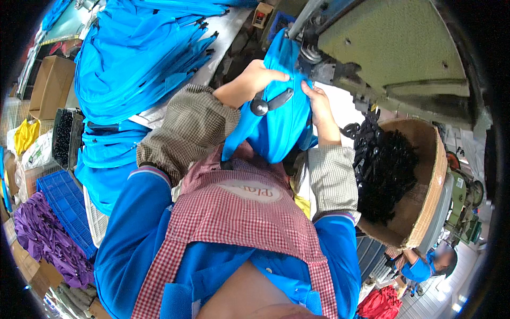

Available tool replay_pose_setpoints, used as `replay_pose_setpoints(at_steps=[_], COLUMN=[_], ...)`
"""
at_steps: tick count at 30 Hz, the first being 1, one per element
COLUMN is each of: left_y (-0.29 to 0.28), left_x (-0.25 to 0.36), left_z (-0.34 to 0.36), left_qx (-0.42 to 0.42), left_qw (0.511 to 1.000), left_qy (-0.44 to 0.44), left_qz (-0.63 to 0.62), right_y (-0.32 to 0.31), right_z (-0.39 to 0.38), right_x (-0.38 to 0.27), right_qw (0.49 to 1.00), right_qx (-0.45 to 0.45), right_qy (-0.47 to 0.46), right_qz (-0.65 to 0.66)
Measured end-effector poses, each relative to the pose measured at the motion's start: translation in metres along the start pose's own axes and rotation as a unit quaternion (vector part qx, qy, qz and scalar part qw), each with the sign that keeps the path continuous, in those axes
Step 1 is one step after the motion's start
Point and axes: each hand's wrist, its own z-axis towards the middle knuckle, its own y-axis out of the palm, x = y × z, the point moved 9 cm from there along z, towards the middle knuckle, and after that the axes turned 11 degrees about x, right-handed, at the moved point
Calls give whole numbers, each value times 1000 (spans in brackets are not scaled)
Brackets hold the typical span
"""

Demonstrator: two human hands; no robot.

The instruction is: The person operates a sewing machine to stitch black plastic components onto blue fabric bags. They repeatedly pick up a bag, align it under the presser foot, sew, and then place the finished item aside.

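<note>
A bright blue fabric bag [281, 127] hangs down in front of me, its upper end up against the metal parts of a green machine [393, 48]. A black strap piece with a round black disc [259, 107] lies across the bag. My left hand [255, 81] pinches the bag's fabric from the left, thumb laid along it just above the strap piece. From the right, my right hand [320, 106] grips the same fabric, its thumb close to the left one. The fingers behind the cloth are hidden on both hands.
To the left, a big pile of blue fabric pieces [133, 58] covers a pale table. A cardboard box [430, 186] of black parts stands right of my right forearm. Blue crates [64, 207] and purple cloth [50, 239] are at lower left. Another person [425, 266] is at lower right.
</note>
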Motion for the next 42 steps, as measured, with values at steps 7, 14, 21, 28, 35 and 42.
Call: replay_pose_setpoints(at_steps=[7,14,21,28,35,42], left_y=[-4,13,2,-6,-9,2], left_x=[-14,-11,-39,-40,-37,-13], left_z=[-1,-41,-52,-49,-47,-61], left_qx=[44,-35,25,-4,22,9], left_qw=[992,994,995,990,995,1000], left_qy=[-58,30,-18,-89,-72,15], left_qz=[-105,-97,-96,-106,-58,-16], right_y=[20,32,5,-7,-20,-13], right_z=[-85,-62,-67,26,80,55], right_x=[-22,-36,-67,-1,18,2], right_qw=[974,988,861,986,766,826], right_qx=[104,62,224,-45,16,-39], right_qy=[-120,-120,-353,-158,-386,-331], right_qz=[-162,-76,-291,-25,-514,-455])
